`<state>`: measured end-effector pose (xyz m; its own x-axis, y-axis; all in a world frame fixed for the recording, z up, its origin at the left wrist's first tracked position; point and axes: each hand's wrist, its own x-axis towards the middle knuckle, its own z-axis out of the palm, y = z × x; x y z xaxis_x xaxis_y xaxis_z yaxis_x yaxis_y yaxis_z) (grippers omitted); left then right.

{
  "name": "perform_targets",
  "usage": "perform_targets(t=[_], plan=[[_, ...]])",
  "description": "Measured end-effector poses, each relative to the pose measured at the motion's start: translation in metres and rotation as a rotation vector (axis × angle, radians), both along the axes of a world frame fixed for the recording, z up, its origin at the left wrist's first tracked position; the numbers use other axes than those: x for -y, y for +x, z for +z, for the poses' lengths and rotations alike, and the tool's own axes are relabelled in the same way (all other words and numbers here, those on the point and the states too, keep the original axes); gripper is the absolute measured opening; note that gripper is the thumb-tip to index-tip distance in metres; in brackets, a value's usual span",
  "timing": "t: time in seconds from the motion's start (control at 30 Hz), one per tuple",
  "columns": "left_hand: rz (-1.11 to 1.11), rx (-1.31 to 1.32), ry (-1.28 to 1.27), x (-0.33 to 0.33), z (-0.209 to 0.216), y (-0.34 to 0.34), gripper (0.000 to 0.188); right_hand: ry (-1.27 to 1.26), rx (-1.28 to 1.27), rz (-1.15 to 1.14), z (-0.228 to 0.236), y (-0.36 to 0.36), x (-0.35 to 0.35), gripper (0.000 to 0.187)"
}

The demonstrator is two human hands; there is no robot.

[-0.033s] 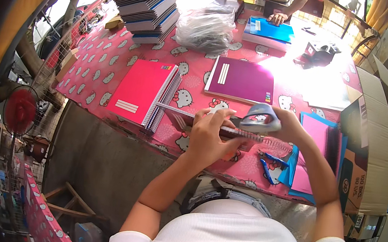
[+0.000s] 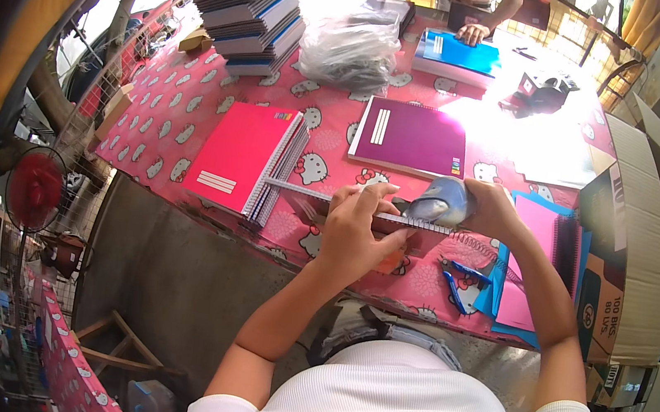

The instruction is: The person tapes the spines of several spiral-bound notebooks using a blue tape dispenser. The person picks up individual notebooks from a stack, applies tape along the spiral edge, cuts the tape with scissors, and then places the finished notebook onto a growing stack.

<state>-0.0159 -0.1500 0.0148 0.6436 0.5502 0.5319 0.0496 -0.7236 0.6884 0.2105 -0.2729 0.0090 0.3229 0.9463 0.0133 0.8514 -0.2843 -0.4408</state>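
Note:
My left hand [image 2: 355,234] holds a notebook [image 2: 425,240] on edge on the table, fingers behind it and thumb on the near side, its punched edge facing up. A clear spiral coil [image 2: 471,241] trails from the right end of that edge. Wrapped in my right hand [image 2: 492,209] is a rounded grey-blue handheld tool [image 2: 443,197], its lower end at the notebook's edge by the coil. What it touches there is too small to tell. To the left lies a stack of spiral notebooks with a pink-red cover [image 2: 243,157] on top. Behind is a purple notebook [image 2: 411,137].
Blue-handled pliers [image 2: 456,293] and pink and blue sheets [image 2: 524,302] lie near right, beside a cardboard box [image 2: 645,247]. A tall notebook stack [image 2: 242,15] and plastic bags [image 2: 350,50] stand at the back. Across the table, another person's hand [image 2: 473,33] rests on a blue notebook [image 2: 455,49].
The tool in my right hand has turned: its looped opening showed before, and now its rounded side does. The notebook's punched edge shows more plainly. My left hand keeps its grip.

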Motion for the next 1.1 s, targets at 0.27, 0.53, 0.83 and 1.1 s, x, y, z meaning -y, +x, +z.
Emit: perform_targets(t=[0.27,0.53,0.83,1.1], plan=[[0.048,-0.125,0.303,-0.025,0.001,-0.015,0.033,0.357,-0.716,0.246,-0.021,0.011,-0.013,0.051],[0.276,-0.235,0.288,-0.039,0.001,-0.029,0.036,0.467,-0.187,0.356,0.015,-0.029,-0.039,0.05],[0.225,-0.205,0.176,-0.055,-0.004,-0.04,0.042,0.262,-0.477,0.31,0.027,-0.039,-0.072,0.046],[0.183,-0.182,0.078,-0.068,-0.001,-0.05,0.037,0.193,-0.323,0.115,0.002,-0.041,-0.087,0.04]])
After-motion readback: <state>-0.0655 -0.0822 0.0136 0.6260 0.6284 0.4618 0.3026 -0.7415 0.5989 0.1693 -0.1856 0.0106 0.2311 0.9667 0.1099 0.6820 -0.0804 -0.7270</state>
